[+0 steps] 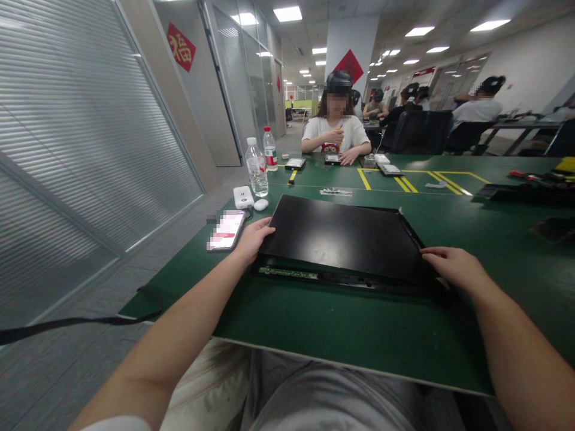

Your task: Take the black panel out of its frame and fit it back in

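Well, the green table (350,335) spreads wide under everything, and at its near side comes the main event: a black flat-screen panel (336,233), landmark for all the rest. It sits over a shallow black casing (345,279), tilted, its left side up, its near edge standing apart from the casing's near strip. Panel parted from casing at that edge, then: the step in hand looks like working the two apart or together, and one view can't settle which.

Over to the hands! At the panel's left corner, the left hand (255,237) has it clasped, thumb on top, remaining fingers hidden beneath. At the panel's right edge, the right hand (456,267) brings thumb and fingers nearly together; whether they pinch panel, casing rim or merely touch, nobody can tell from here. The next move seems to call for even support on both sides, so the thin sheet doesn't flex.

Containers, please! Beyond the panel's far left corner stands a clear bottle (256,170), white cap on, its fill hard to read; behind it, a red-capped bottle (270,149), also capped. In the casing, below the panel's near edge, lies a slim green circuit board (287,273). Past the panel's far side, a small clear tub (369,160) keeps its contents secret, too tiny to make out.
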`<action>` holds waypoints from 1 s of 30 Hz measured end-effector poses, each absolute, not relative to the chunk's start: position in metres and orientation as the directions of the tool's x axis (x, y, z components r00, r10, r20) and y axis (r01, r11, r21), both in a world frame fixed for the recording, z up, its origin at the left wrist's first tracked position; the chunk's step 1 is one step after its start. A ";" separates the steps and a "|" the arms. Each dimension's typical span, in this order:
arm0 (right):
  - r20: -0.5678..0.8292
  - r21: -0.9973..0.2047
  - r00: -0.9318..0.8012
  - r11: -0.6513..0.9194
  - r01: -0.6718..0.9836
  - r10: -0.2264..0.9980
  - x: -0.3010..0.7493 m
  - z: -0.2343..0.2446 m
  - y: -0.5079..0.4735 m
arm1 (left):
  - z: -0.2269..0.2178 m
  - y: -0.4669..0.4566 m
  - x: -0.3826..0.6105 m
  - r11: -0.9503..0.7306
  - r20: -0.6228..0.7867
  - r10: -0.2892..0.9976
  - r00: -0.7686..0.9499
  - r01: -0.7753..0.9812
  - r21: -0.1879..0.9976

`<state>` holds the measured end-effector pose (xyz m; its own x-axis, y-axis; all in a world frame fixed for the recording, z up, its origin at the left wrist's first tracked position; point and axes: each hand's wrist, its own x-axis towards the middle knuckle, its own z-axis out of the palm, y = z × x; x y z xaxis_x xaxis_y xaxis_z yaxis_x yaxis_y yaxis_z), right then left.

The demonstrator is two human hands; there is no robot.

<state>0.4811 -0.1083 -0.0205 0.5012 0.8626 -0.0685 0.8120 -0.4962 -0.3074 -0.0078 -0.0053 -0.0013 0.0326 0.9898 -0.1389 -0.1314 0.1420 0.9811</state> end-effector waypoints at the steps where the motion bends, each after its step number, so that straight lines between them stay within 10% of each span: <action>1: -0.069 -0.307 0.496 -0.491 0.815 0.866 0.484 -0.022 -0.108 | -0.002 -0.005 -0.008 0.140 -0.137 0.990 0.034 -0.129 0.982; 30: -0.095 -0.495 0.470 -0.451 0.743 0.878 0.507 -0.042 -0.100 | 0.001 -0.007 -0.007 0.163 -0.159 0.986 0.047 -0.112 0.980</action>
